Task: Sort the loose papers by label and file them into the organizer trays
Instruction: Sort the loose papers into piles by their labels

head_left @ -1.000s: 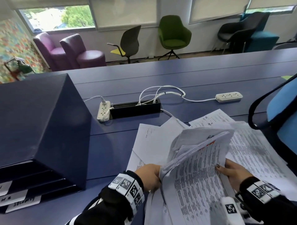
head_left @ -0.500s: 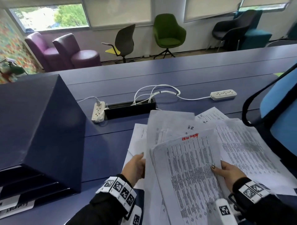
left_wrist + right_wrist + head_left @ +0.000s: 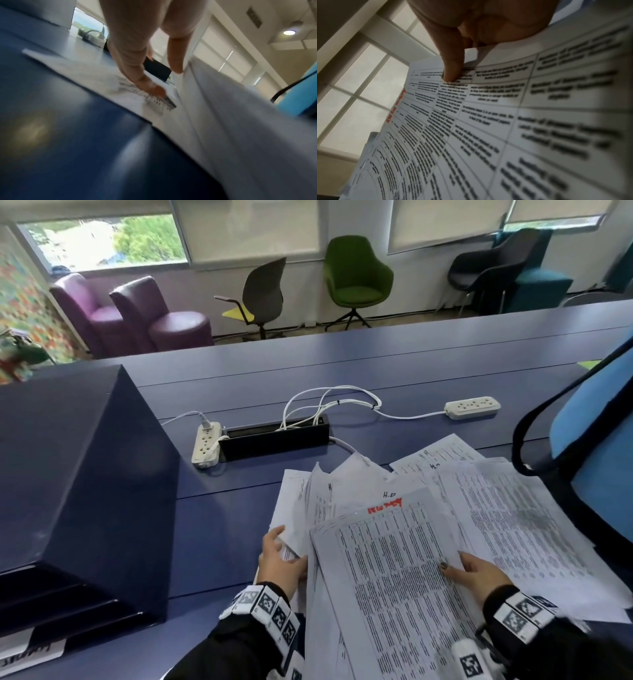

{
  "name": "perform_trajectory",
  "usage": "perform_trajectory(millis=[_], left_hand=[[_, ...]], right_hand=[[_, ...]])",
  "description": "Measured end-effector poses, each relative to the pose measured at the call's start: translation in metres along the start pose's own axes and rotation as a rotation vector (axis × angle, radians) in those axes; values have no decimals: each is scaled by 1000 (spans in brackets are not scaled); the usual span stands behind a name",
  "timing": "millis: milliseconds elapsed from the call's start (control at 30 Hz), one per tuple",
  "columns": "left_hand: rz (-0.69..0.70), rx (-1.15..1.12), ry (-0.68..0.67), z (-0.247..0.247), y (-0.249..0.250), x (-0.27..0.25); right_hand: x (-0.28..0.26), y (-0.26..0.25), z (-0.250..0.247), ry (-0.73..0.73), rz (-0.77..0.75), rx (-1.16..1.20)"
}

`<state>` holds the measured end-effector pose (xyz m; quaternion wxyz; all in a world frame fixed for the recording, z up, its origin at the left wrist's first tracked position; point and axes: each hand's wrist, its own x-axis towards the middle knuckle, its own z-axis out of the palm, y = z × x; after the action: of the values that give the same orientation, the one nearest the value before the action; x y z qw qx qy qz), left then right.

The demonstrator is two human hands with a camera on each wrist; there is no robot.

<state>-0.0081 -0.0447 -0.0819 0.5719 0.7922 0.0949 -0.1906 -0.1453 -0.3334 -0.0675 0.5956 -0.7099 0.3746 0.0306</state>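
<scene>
Loose printed papers (image 3: 513, 525) lie fanned over the blue table's near right part. On top is a table-printed sheet with a red label (image 3: 394, 559), also seen close up as the red-labelled sheet (image 3: 471, 121). My right hand (image 3: 476, 573) pinches its right edge, thumb (image 3: 452, 67) on the print. At the pile's left edge my left hand (image 3: 281, 559) has straight fingers: one fingertip (image 3: 154, 88) presses a flat sheet, another touches the raised sheets (image 3: 214, 108). The dark blue organizer (image 3: 68, 474) stands at the left, with white tray labels (image 3: 30, 655) low on its front.
Behind the papers are a black cable box (image 3: 274, 440), two white power strips (image 3: 205, 443) (image 3: 472, 405) and loose cords. A blue bag with a black strap (image 3: 599, 440) stands at the right edge. Bare table (image 3: 219, 542) separates organizer and papers. Chairs line the far wall.
A second ago my left hand gripped a lifted, curled bundle. It has let go; the sheets now lie flatter with the red-labelled sheet on top. My right hand keeps its hold.
</scene>
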Motion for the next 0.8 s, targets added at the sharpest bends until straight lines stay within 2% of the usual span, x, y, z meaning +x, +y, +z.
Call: perform_trajectory(millis=[67, 167, 267, 333, 467, 533, 667, 733, 800], left_hand=[[-74, -215, 38, 1, -3, 2], [-182, -382, 68, 6, -1, 7], [-251, -367, -38, 14, -2, 10], [-256, -258, -116, 14, -1, 10], [-108, 198, -100, 7, 6, 4], [-44, 314, -52, 3, 7, 7], [81, 317, 167, -11, 22, 18], [185, 315, 299, -26, 42, 20], [287, 222, 387, -40, 69, 14]], right_hand=[[-2, 1, 0, -10, 4, 15], [-1, 2, -1, -9, 5, 22], [0, 1, -2, -20, 16, 6], [0, 2, -3, -24, 17, -3], [-5, 0, -2, -16, -12, -76], [-6, 0, -2, -25, -9, -100], [-5, 1, -2, -38, -11, -159], [-6, 0, -1, -29, -13, -141], [-6, 0, 0, -26, -18, -96]])
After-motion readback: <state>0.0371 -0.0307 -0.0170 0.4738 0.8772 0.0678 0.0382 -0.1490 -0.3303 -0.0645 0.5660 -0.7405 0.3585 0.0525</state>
